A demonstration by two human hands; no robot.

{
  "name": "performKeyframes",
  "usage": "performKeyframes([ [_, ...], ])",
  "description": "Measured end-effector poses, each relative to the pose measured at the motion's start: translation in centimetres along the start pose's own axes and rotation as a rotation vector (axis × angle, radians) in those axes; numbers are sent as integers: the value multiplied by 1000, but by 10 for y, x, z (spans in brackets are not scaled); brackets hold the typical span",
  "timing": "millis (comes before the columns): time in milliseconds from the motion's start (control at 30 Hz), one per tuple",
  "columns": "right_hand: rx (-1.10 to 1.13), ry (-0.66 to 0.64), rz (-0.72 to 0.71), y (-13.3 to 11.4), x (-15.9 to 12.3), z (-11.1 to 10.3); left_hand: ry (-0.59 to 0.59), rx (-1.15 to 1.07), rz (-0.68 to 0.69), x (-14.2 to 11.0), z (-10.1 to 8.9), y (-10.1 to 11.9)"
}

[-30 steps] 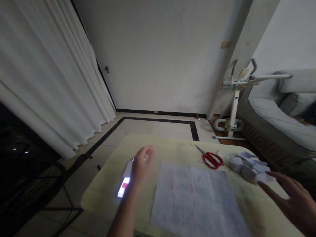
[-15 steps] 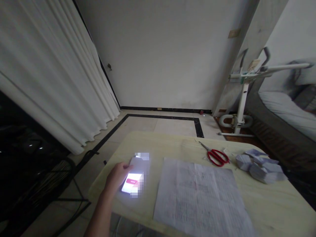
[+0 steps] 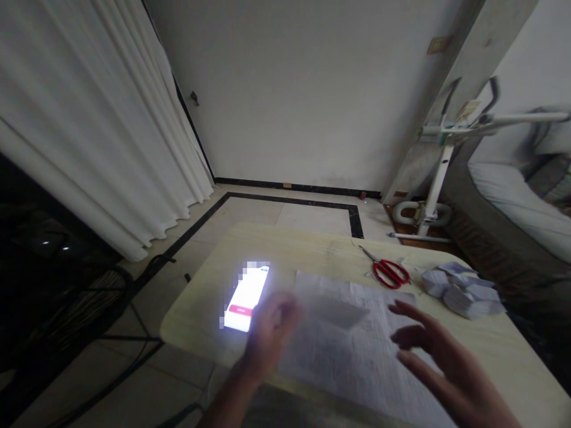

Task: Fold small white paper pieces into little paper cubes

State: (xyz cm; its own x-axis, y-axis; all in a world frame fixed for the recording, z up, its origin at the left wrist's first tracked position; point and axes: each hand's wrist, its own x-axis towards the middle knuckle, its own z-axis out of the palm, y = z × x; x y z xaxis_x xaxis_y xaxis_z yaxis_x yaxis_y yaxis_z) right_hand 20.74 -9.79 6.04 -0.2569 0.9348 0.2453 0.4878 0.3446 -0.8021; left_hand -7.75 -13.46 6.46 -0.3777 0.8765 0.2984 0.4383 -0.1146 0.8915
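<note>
My left hand (image 3: pixel 272 330), blurred by motion, is over the left edge of a large printed sheet (image 3: pixel 321 362). Its fingers are curled, and a small grey piece of paper (image 3: pixel 339 312) extends from the fingertips above the sheet. To the right, my right hand (image 3: pixel 437 351) hovers over the sheet with its fingers apart, holding nothing. A phone (image 3: pixel 247 297) with a bright screen lies beside my left hand, partly covered by it at the lower right.
Red-handled scissors (image 3: pixel 390 273) lie beyond the sheet on the pale wooden table (image 3: pixel 209 297). Folded paper shapes (image 3: pixel 464 291) are at the right. Past the table stand a white curtain (image 3: pixel 111 131) and a white exercise machine (image 3: pixel 437 178).
My left hand has left the phone and moved right to the sheet. My right hand has come into view, and the small piece of paper now shows. The phone screen is brighter.
</note>
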Motion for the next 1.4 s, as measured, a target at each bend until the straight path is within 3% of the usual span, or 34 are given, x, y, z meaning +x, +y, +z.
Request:
performKeyframes([
  [67,79,-90,6,-11,10,21,-97,-59,-9,-14,22,0],
  [167,88,-90,3,-19,17,33,-187,-70,-10,-25,36,-5],
  [367,10,-101,-103,-14,15,25,-332,44,101,-24,23,-22],
  [500,-50,-182,-44,10,6,33,-242,91,47,-26,12,-39],
  [633,-85,-129,-3,28,1,39,-226,106,41,-30,13,-48],
  [867,39,-145,-15,6,4,39,-288,73,83,-28,34,-40],
  [967,77,-170,-5,1,4,38,-382,19,4,-33,43,-38],
  [1167,144,6,155,15,2,50,-302,-111,-251,-41,51,-38],
  [1267,234,-19,211,13,1,55,-303,-251,-359,-41,49,-34],
  [1400,223,-39,205,4,2,54,-299,-344,-392,-42,46,-30],
])
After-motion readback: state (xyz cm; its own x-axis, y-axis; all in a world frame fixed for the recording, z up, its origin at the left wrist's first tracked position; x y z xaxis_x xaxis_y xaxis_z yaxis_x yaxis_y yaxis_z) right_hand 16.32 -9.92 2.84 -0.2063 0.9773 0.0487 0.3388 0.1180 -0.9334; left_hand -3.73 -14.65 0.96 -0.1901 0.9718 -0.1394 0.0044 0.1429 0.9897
